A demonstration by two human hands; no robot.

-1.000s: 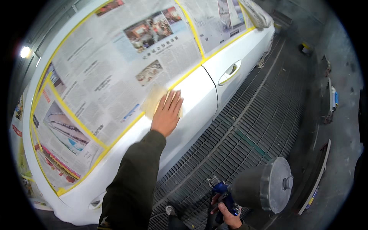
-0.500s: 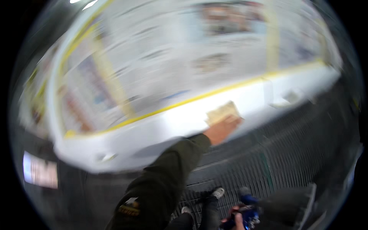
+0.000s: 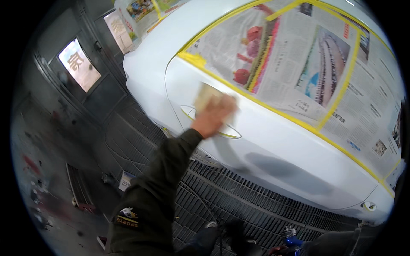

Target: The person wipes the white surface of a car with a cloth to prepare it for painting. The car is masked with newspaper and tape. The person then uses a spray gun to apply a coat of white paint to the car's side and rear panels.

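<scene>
My left hand (image 3: 213, 114) presses a folded tan cloth (image 3: 205, 97) against the white car door (image 3: 260, 132), over its handle recess (image 3: 232, 131). The fingers lie on the cloth and are slightly blurred. Newspaper held by yellow masking tape (image 3: 294, 119) covers the windows above. Low at the bottom edge, my right hand (image 3: 278, 251) is mostly cut off and dark. It grips a blue spray gun (image 3: 292, 237) with a metal top.
Under the car's side runs a metal floor grating (image 3: 213, 187), with a thin hose (image 3: 197, 197) across it. Grey doors with a bright window (image 3: 79, 65) stand at the far left. Nearer on that side is a paint-spattered wall (image 3: 42, 187).
The view has turned toward the car's other end. My left hand has shifted along the body with the cloth, up to the door handle. The spray gun stays low in my right hand.
</scene>
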